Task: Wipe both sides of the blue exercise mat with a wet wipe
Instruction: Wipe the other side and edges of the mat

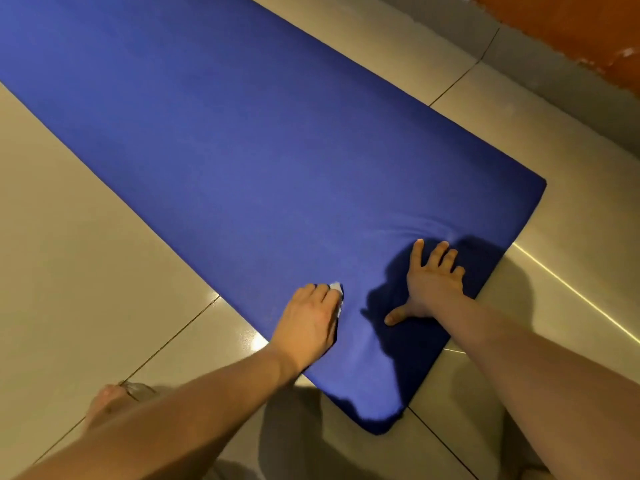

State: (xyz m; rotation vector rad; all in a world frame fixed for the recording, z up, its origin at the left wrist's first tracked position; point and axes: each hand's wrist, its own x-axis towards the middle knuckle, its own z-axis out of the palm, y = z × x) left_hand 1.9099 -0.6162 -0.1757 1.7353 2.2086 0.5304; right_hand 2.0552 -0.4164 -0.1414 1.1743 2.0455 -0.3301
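Single wide-angle head-worn view, aimed forward and steeply down from close above the near end of the blue exercise mat (pixel 242 150) on the tiled floor (pixel 69 237).

glossy beige floor tiles (pixel 69 237) with thin dark grout lines (pixel 173 336) fill the frame. in the upper right, an orange wall (pixel 571 29) stands above a grey base strip (pixel 571 95). a bright light streak (pixel 571 288) crosses the tiles at right.

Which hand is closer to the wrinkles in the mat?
Right. The right hand lies flat with fingertips just below the wrinkles; the left hand, holding the wet wipe, is farther away by the long edge of the mat.
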